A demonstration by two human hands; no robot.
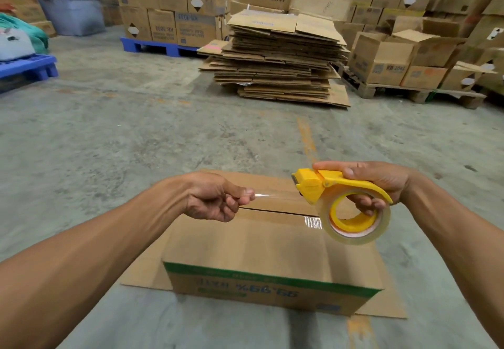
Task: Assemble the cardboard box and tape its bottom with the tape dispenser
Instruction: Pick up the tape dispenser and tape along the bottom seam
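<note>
Your right hand [381,182] grips the yellow dispenser [338,196]: the index finger lies straight along its top toward the cutter, and the other fingers curl through the core of the tape roll [357,220]. Your left hand [215,198] pinches the free end of the tape [272,197] between thumb and curled fingers. The clear strip runs level between the two hands, above the box.

The box [272,250] sits on the floor directly below your hands, printed side facing you with the print upside down. Its upper flaps are folded shut, and the seam [275,211] between them runs from under your left hand toward the roll. A shiny patch of tape lies at the right end of the seam. Open flaps spread flat on the floor around the base of the box.

The floor [136,144] is grey concrete. Ahead stands a stack of flattened cartons [281,57]. Packed cartons sit on blue pallets [161,46] at left and on a wooden pallet [420,93] at right.
</note>
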